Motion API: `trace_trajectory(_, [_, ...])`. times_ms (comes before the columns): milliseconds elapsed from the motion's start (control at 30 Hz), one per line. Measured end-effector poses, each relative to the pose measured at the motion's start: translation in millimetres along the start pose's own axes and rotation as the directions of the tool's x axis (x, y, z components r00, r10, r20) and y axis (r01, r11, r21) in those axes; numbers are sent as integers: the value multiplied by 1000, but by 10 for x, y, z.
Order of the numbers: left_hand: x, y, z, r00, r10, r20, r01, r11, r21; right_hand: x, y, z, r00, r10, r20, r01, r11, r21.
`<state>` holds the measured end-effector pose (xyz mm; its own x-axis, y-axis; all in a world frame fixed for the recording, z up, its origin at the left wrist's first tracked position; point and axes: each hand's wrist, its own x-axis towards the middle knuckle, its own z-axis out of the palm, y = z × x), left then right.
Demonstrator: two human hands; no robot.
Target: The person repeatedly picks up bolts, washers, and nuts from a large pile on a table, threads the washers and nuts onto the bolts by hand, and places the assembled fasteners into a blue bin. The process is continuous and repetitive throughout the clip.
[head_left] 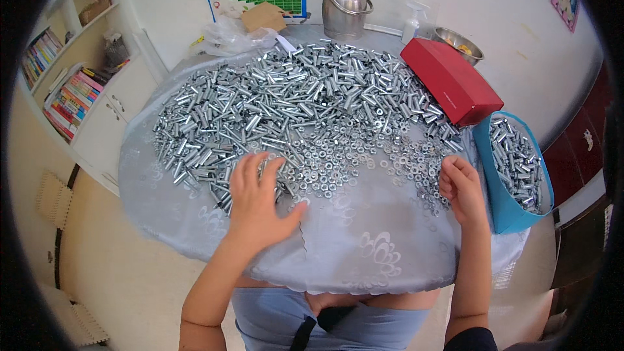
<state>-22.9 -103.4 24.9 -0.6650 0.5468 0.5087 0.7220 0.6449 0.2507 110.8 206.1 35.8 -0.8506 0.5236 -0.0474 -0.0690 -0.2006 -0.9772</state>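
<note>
A big heap of silver metal sleeves and bolts (292, 94) covers the far half of a round table with a grey patterned cloth (364, 247). Loose nuts and washers (364, 162) lie nearer to me. My left hand (257, 198) rests flat with fingers spread on the near edge of the sleeve heap. My right hand (461, 185) is curled with its fingertips in the washers at the right; whether it pinches anything is hidden. A blue bin (504, 205) with several finished silver pieces stands just right of that hand.
A red box (452, 81) lies at the back right, next to a steel bowl (458, 44) and a steel lidded pot (346, 8). A plastic bag (227, 36) and brown cardboard (263, 17) sit at the back. Bookshelves (65, 84) stand to the left.
</note>
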Motion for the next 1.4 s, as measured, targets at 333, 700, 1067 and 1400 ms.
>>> trace_trajectory(333, [-11,-641,70,967,23,254,-43,996,74,-16,30,15,999,20,49,-20,1000,-12])
trace_trajectory(700, [376,-1066,202,989,89,122,-91,996,16,20,74,4,994,78,79,-79,997,5])
trace_trajectory(1067, [487,-1246,-158,984,-177,-8,137,787,-602,30,152,18,996,16,89,1,983,-186])
trace_trajectory(1400, [620,-1126,203,844,-453,-289,31,578,-815,-122,-11,681,919,-138,369,323,801,-504])
